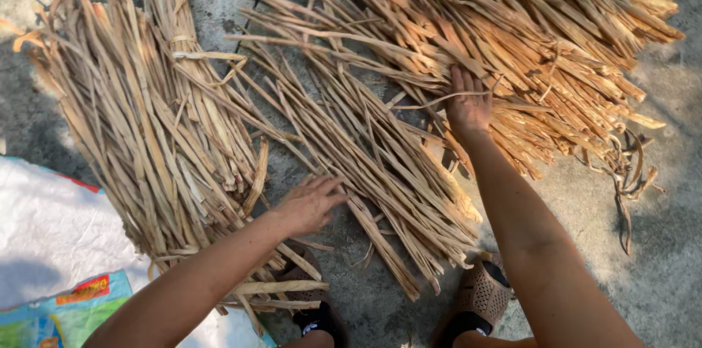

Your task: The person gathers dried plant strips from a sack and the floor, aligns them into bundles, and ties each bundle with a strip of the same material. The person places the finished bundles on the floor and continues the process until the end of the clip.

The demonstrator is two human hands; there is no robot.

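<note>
While you knelt over the grey concrete floor (658,260), your right hand (468,103) lay flat, fingers spread, on the big pile of dry tan strips (556,33) at the far right. Your left hand (311,202) hovered open, holding nothing, between the middle bundle of strips (373,165) and the tied left bundle (153,136).

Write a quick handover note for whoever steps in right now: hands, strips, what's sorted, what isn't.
Left hand: open, fingers spread at the lower edge of the middle strips, gripping nothing.
Right hand: flat, palm down on the right pile.
Left bundle: lies gathered, a strip tied round its top, beside a white sack.
Done: one bundle tied.
Left: middle strips and right pile lie loose on the concrete.
</note>
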